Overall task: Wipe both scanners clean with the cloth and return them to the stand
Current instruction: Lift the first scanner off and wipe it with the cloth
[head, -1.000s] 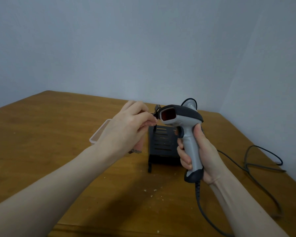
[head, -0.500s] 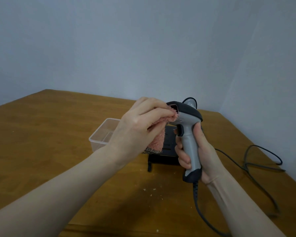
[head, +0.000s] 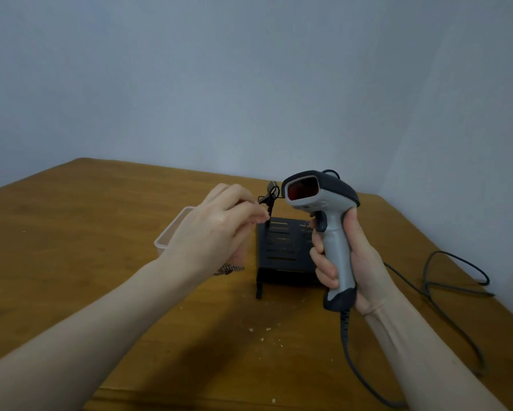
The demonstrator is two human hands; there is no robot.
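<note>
Scanner (head: 320, 200) was held upright in the right hand (head: 353, 259), just in front of and to the right of the black slotted stand (head: 282, 250), with its grey handle wrapped by the curled fingers and thumb and its dark head raised above the stand. The red scan window was turned to the left, toward the left hand (head: 219, 229). A dark cable (head: 345, 345) was seen hanging from the base of the handle and trailing down in front of the stand toward the near edge of the tabletop (head: 71, 262). The left hand was held just left of the stand, apart from the scanner head, with its fingers curled; the cloth (head: 228, 267) was gripped beneath it, and only a small patterned edge was shown below the palm. A clear plastic container (head: 172, 232) was placed on the tabletop left of the stand, partly hidden behind the left hand. A thin dark wire or clip (head: 269, 197) was seen rising at the far left corner of the stand; what it was could not be told. A second dark cable (head: 445, 280) was looped on the tabletop well to the right of the stand. Pale crumbs (head: 261, 332) were scattered on the wood in front of the stand. A second scanner could not be made out.
</note>
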